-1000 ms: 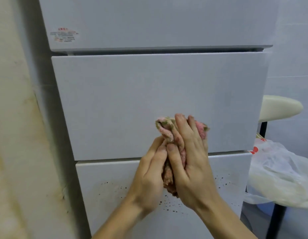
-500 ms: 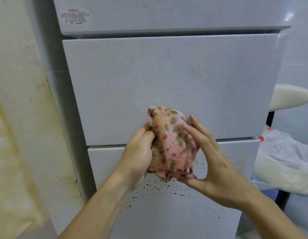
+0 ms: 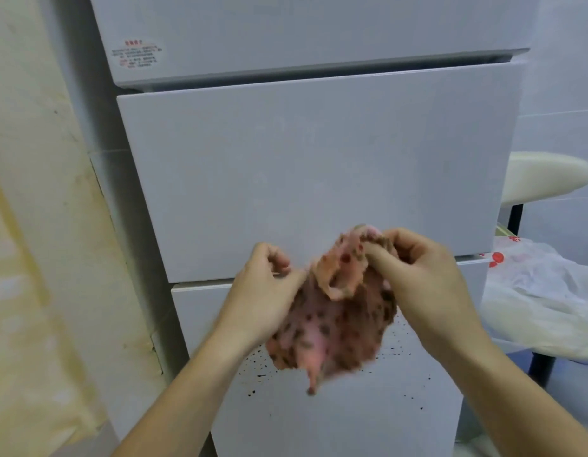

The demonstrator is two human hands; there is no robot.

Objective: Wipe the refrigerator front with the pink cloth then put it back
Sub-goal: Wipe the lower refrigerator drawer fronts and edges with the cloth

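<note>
The pink cloth (image 3: 332,324) hangs at lower centre of the frame, held clear in front of the refrigerator front (image 3: 312,166). The left hand (image 3: 263,291) pinches its left edge between curled fingers. The right hand (image 3: 424,278) grips its upper right corner. Dark specks (image 3: 398,352) mark the lowest panel behind the cloth. A plastic bag (image 3: 543,291) lies at right.

White fridge (image 3: 319,179) fills frame centre, three stacked fronts. Sticker (image 3: 136,55) on top front, upper left, print too blurred to read. Dark specks (image 3: 259,374) spatter bottom front, lower centre. At right edge, cream stool seat (image 3: 543,181) on black leg. Below it, plastic bag (image 3: 543,298) lies on another surface, lower right.
</note>
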